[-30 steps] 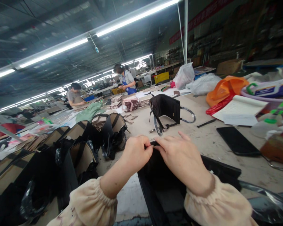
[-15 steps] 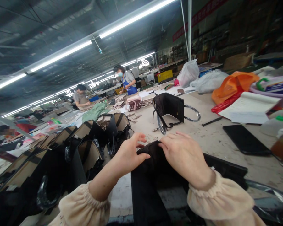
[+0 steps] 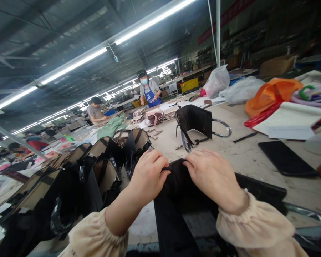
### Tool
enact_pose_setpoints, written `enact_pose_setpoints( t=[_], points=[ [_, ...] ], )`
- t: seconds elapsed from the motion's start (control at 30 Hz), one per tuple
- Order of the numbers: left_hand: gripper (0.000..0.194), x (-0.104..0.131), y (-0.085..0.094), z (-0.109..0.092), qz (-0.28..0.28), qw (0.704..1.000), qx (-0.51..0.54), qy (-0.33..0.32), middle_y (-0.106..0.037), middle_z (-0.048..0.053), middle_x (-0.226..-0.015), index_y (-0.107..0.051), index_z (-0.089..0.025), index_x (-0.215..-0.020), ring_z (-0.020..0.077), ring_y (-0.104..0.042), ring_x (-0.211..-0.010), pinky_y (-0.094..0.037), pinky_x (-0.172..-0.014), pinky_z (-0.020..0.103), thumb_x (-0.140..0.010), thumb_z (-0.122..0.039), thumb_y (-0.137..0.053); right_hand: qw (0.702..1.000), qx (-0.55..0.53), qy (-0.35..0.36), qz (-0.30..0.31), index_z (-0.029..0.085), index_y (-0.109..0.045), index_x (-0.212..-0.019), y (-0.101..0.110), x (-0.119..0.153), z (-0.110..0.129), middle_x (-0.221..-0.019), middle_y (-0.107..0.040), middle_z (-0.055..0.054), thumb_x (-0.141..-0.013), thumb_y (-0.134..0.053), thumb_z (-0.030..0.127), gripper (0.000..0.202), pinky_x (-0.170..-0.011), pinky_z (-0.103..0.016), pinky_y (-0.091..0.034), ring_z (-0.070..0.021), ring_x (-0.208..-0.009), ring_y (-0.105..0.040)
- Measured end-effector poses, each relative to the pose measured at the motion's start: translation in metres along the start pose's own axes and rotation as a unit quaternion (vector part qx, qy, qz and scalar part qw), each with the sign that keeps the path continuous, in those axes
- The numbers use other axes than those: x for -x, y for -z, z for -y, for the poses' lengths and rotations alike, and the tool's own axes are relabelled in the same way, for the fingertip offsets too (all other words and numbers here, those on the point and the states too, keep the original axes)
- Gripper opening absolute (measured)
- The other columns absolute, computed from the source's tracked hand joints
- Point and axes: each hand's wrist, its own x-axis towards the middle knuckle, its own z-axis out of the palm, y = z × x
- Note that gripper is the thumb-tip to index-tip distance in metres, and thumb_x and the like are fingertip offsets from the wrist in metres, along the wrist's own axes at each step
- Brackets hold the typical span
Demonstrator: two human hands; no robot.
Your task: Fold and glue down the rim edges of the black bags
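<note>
Pinching a black bag by its top edge w/ both bare hands, a person in cream sleeves works at a cluttered table. Bag is bottom ctr, right in front of wearer, near part running out of frame. L hand: thumb & index drawn together on edge, other fingers curled. R hand: thumb & fingertips also closed on edge, near L, w/ a short stretch of edge showing b/w; back of hand hides part of grip, so can't tell how hard it presses.

Handling, as a guess: bag looks light; panels prob. semi-stiff, edge thin & bendy, so it may flex if held at one pt only. Two-handed pinch on edge seems the best hold. Handle at R, prob. this bag's, has clear wrap that looks slick, so a poorer place to grip. Not fragile, but could crease.

On table: 2nd bag stands beyond hands, not touching them; phone, notebook & orange sack to R; many black bags, tan inside, to L. Bkgd: worker in blue apron, another in grey, stacks of flat pcs.
</note>
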Motion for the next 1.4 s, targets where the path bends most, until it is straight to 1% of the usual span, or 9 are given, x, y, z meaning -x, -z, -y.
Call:
enact_pose_setpoints(
  t=[0.13, 0.5, 0.63, 0.73, 0.83, 0.93, 1.17, 1.33, 1.4],
  points=[
    [0.005, 0.000, 0.003, -0.003, 0.007, 0.999, -0.045, -0.020, -0.057, 0.002, -0.092, -0.061, -0.021, -0.082, 0.0193, -0.055, -0.092, -0.030, -0.106, 0.047, -0.077, -0.023, -0.064, 1.000, 0.004, -0.001, -0.007, 0.022, -0.057, -0.071, 0.000, 0.001, 0.001, -0.071, -0.061, 0.000, -0.087, -0.051, 0.023, 0.017, -0.078, -0.032, -0.032, -0.0186, -0.070, -0.054],
    [0.012, 0.001, 0.005, -0.013, -0.005, 0.992, -0.126, -0.024, -0.060, 0.001, -0.086, -0.066, -0.019, -0.076, 0.0172, -0.057, -0.085, -0.026, -0.109, 0.049, -0.082, -0.027, -0.059, 1.000, -0.003, -0.011, -0.004, 0.022, -0.058, -0.073, 0.000, 0.002, 0.003, -0.073, -0.062, -0.001, -0.086, -0.052, 0.023, 0.014, -0.078, -0.032, -0.032, -0.0195, -0.073, -0.055],
    [0.010, -0.002, 0.003, -0.011, 0.006, 0.996, -0.090, -0.017, -0.060, 0.000, -0.084, -0.066, -0.020, -0.073, 0.0163, -0.058, -0.083, -0.027, -0.108, 0.049, -0.080, -0.023, -0.060, 1.000, -0.007, -0.013, -0.001, 0.022, -0.057, -0.074, 0.000, 0.001, 0.003, -0.073, -0.062, -0.001, -0.086, -0.051, 0.023, 0.014, -0.078, -0.032, -0.032, -0.0196, -0.073, -0.055],
    [0.009, -0.004, 0.000, -0.007, 0.002, 0.999, -0.044, -0.011, -0.060, 0.001, -0.083, -0.065, -0.019, -0.069, 0.0162, -0.058, -0.082, -0.033, -0.104, 0.047, -0.077, -0.020, -0.061, 1.000, -0.008, -0.013, 0.001, 0.022, -0.057, -0.073, 0.001, 0.001, 0.003, -0.073, -0.061, -0.001, -0.087, -0.050, 0.022, 0.015, -0.078, -0.032, -0.032, -0.0195, -0.073, -0.054],
    [0.007, -0.004, -0.005, -0.003, -0.006, 1.000, 0.001, -0.009, -0.059, 0.003, -0.083, -0.064, -0.017, -0.068, 0.0173, -0.057, -0.082, -0.045, -0.090, 0.039, -0.074, -0.019, -0.063, 1.000, -0.007, -0.014, 0.003, 0.022, -0.057, -0.073, 0.001, 0.001, 0.004, -0.072, -0.061, -0.001, -0.087, -0.050, 0.021, 0.016, -0.078, -0.032, -0.032, -0.0194, -0.073, -0.054],
    [0.004, -0.002, -0.009, -0.002, -0.016, 0.999, 0.040, 0.007, -0.059, 0.005, -0.084, -0.064, -0.016, -0.070, 0.0170, -0.057, -0.080, -0.049, -0.076, 0.032, -0.073, -0.018, -0.065, 1.000, -0.004, -0.015, 0.004, 0.022, -0.058, -0.073, 0.001, 0.001, 0.004, -0.072, -0.061, -0.001, -0.086, -0.051, 0.021, 0.015, -0.077, -0.033, -0.032, -0.0197, -0.073, -0.055],
    [0.008, -0.004, -0.011, -0.008, -0.026, 0.999, 0.043, 0.014, -0.063, 0.004, -0.089, -0.069, -0.019, -0.078, 0.0187, -0.059, -0.086, -0.048, -0.082, 0.035, -0.073, -0.025, -0.069, 1.000, -0.002, -0.011, -0.006, 0.020, -0.059, -0.073, 0.001, 0.000, 0.005, -0.072, -0.062, -0.002, -0.086, -0.050, 0.019, 0.015, -0.076, -0.033, -0.032, -0.0198, -0.074, -0.055],
    [0.000, -0.011, -0.014, -0.008, -0.009, 0.995, 0.093, 0.044, -0.062, 0.003, -0.083, -0.070, -0.019, -0.071, 0.0154, -0.060, -0.079, -0.050, -0.074, 0.029, -0.071, -0.019, -0.070, 1.000, -0.003, -0.001, -0.007, 0.021, -0.058, -0.071, 0.002, 0.001, 0.006, -0.072, -0.062, -0.002, -0.085, -0.050, 0.017, 0.016, -0.078, -0.033, -0.033, -0.0191, -0.071, -0.054],
    [0.004, -0.012, -0.014, -0.007, -0.004, 0.993, 0.110, 0.044, -0.063, 0.003, -0.085, -0.070, -0.019, -0.071, 0.0138, -0.061, -0.077, -0.050, -0.073, 0.027, -0.073, -0.016, -0.067, 1.000, -0.007, -0.001, -0.004, 0.021, -0.058, -0.071, 0.001, 0.001, 0.005, -0.072, -0.062, -0.002, -0.085, -0.051, 0.018, 0.016, -0.078, -0.033, -0.034, -0.0191, -0.072, -0.055]
  ],
)
